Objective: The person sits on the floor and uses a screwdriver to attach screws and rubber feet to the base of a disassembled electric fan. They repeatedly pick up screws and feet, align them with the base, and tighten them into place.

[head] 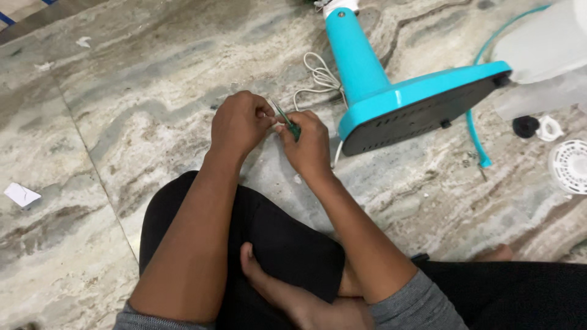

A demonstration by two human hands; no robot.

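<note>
Right hand (pixel 309 143) grips a green tool (pixel 286 121), its axis slanting far-left toward the closed left hand (pixel 241 122) pinching white wire (pixel 318 76).

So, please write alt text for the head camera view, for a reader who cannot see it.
Seated cross-legged on a marble floor, a person works a thin green-handled tool in the right hand against a white cord pinched by the left hand. A turquoise plastic fan stand lies tipped beside them.
</note>
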